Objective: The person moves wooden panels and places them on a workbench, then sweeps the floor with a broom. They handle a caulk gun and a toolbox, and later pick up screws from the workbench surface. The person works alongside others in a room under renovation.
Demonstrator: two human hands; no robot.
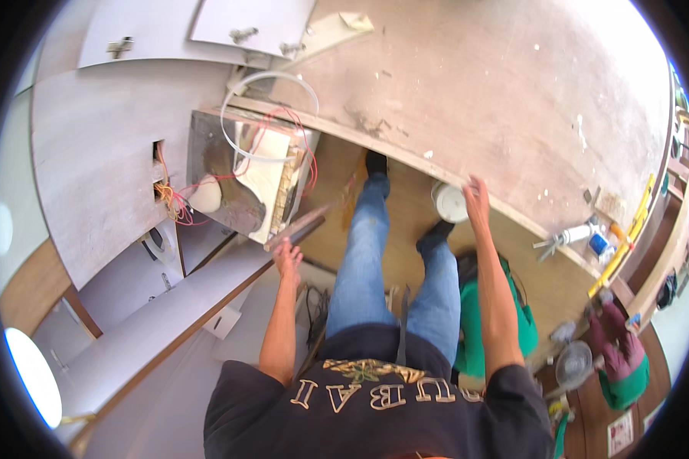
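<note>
Apparently mid-job: the left hand grips the near end of a long dark wooden strip, fingers closed around it. The right hand rests fingers spread on the large plywood board's edge, beside a white tub. Red wires beyond the strip hang loose, unfinished.

This looks like a carpentry or interior fit-out site: a big bare plywood sheet spattered with filler, grey laminate panels with hinges, loose red wiring from a cut-out, and a sealant gun near the plywood's right edge.
</note>
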